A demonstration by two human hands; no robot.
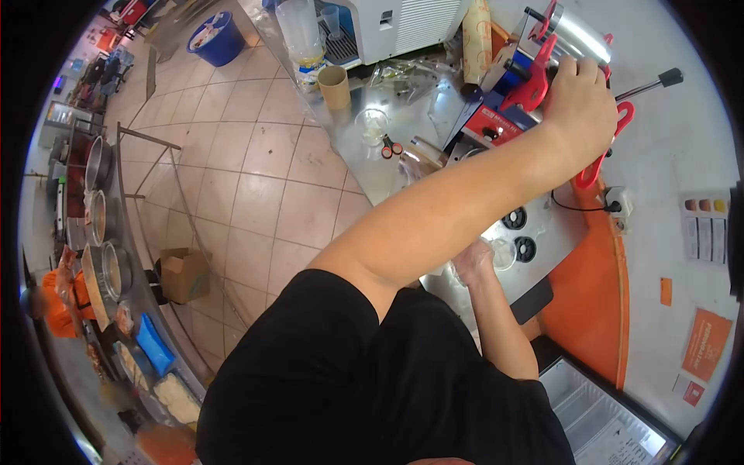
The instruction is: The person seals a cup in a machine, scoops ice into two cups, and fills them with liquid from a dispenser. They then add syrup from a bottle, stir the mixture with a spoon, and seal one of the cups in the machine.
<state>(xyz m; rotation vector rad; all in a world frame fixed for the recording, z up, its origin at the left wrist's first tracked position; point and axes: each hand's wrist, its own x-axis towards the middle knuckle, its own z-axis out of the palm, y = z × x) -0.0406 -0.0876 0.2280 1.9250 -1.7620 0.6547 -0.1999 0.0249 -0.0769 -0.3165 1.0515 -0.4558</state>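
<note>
Where the bright metal tabletop (364, 159) meets the white wall (666, 143), the red-and-silver metal machine (533, 89) stands under my outstretched left arm. My left hand (581, 105) lies over it, fingers bent near the smooth silver cylinder (576, 35). The palm is hidden, so I cannot tell whether those fingers grasp anything or merely rest. A thin metal lever with a black grip (671, 77) projects beyond that hand, apart from the fingers.

Handling assessment: the machine appears heavy and rigid, best left standing. The black grip seems the sound place to take hold, offering better purchase than the bare rod; the cylinder looks slippery and gives little to grip.

My right hand (474, 262) is low at the near part of the tabletop, just beside a clear round plastic container (502, 254). My forearm and the angle conceal its contents; whether it is clenched or released cannot be determined. The container looks light, thin-walled and easily crushed, so I would take it by the rim. Two black ribbed discs (525, 249) lie near it.
</note>
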